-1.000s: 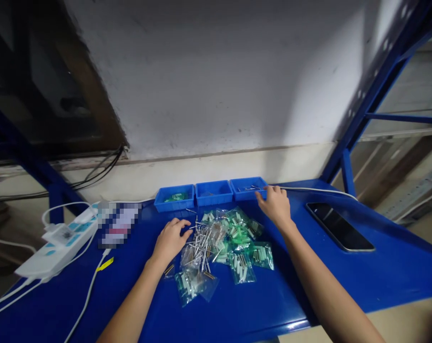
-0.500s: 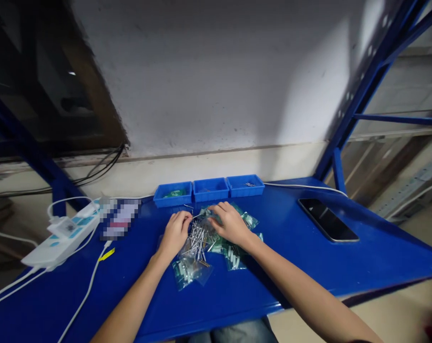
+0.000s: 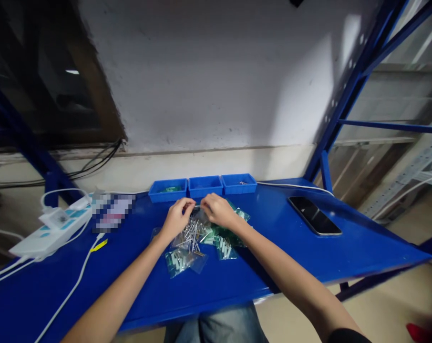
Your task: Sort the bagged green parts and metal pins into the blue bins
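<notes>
My left hand (image 3: pixel 178 215) is closed in a pinch above the pile, with what looks like a thin metal pin (image 3: pixel 197 206) at its fingertips. Facing it a short gap away, my right hand (image 3: pixel 218 209) has its fingers pressed together; anything inside is hidden. Below both hands lies a heap of loose silver metal pins (image 3: pixel 191 233). Around it are several small clear bags, among them a bag of pale plugs (image 3: pixel 225 247) and another bag (image 3: pixel 178 262) nearer the front. Greenish bags (image 3: pixel 241 214) are partly covered by my right hand.
Three blue bins stand along the wall: the left bin (image 3: pixel 159 196) with green pieces, the middle bin (image 3: pixel 205 192), and the right bin (image 3: pixel 239 189) with a few metal pieces. A phone (image 3: pixel 314 215) lies right; a white power strip (image 3: pixel 51 228) with cables sits left.
My right hand has moved from the right bin leftward to the pile, close to my left hand, and its fingers have closed. My left hand has gone from loosely open to a pinch.
</notes>
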`<state>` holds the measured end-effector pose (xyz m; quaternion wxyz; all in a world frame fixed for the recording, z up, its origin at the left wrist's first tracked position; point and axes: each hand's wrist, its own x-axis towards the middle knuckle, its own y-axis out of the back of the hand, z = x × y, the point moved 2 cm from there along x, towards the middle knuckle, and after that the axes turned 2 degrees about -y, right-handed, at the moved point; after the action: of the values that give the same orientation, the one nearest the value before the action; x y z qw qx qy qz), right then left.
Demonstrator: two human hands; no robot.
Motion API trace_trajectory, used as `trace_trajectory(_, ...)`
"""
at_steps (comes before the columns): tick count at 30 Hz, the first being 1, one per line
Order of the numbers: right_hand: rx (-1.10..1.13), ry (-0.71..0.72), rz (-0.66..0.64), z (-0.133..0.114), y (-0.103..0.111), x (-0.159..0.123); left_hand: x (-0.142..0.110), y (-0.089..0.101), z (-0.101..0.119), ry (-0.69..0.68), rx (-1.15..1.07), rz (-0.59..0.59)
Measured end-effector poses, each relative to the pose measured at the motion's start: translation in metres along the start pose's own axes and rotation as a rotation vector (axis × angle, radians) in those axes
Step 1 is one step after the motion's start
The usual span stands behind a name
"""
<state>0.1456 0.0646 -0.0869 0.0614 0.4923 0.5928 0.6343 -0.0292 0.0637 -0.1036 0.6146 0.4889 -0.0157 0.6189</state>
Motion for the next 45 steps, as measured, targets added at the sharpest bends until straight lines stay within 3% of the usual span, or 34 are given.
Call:
trace_trajectory(5, -0.028, -0.115, 0.014, 0.019, -0.006, 0.019, 0.022, -0.006, -0.020, 0.053, -0.074, 0.048)
trace_trajectory(10, -0.023, -0.145, 0.005, 0.018, -0.018, 0.034, 0.033, -0.007, -0.031, 0.102, -0.099, 0.096)
trace_trajectory(15, 0.010, -0.146, 0.008, 0.009, -0.019, 0.024, 0.028, -0.005, -0.021, 0.113, -0.090, 0.096)
trace_trajectory(21, 0.014, -0.115, 0.037, 0.000, -0.007, 0.006, 0.009, -0.004, -0.003, 0.112, -0.065, -0.002)
trace_trajectory(31, -0.008, -0.127, 0.006, 0.006, -0.009, 0.004, 0.005, -0.015, -0.006, 0.122, -0.137, -0.036)
trace_trajectory(45, 0.030, -0.097, 0.020, -0.004, -0.003, 0.006, 0.004, -0.011, 0.000, 0.103, -0.091, -0.060)
